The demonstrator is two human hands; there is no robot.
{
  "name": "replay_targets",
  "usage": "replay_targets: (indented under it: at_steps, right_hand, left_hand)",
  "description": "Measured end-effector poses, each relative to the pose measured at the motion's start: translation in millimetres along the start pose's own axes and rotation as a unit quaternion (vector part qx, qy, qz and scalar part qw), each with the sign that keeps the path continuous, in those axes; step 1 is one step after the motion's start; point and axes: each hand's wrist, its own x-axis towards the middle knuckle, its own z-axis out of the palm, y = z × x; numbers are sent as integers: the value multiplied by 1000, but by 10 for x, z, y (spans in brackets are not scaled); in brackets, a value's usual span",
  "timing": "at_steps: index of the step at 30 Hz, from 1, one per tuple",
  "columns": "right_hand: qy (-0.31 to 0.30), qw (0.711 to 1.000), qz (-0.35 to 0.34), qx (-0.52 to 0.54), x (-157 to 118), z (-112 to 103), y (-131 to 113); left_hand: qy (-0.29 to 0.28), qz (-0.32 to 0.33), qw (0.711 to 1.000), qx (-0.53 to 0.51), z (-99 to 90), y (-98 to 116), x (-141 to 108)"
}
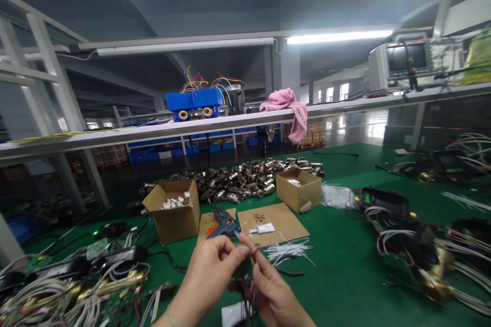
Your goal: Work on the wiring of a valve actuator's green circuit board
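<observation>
Well, I see my left hand and right hand pinching a small dark part; tugging could strain the dark wires below.

Two bare hands, one small dark wired part, one blue glue gun, two open brown cardboard boxes and two flat brown cardboard sheets are counted. Two blue plastic bins and one pink cloth are seen above. The heaped silvery metal fittings cannot be counted.
</observation>
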Motion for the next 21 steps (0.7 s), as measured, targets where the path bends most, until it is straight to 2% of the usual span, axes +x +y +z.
replay_targets:
  at_steps: [5,12,17,21]
  right_hand:
    - [-14,1000,-9,24,31,-33,38]
    - [37,996,-5,76,29,-32,-18]
    - [57,992,2,110,34,-41,-95]
    - [61,991,11,120,46,-61,-131]
  left_hand:
    - [-29,-10,998,-54,-1,-16,-22]
    - [-81,-9,987,-137,-52,-25,3]
    - [-102,-28,983,-150,-177,-220,54]
    - [-106,-41,984,-137,-351,-432,88]
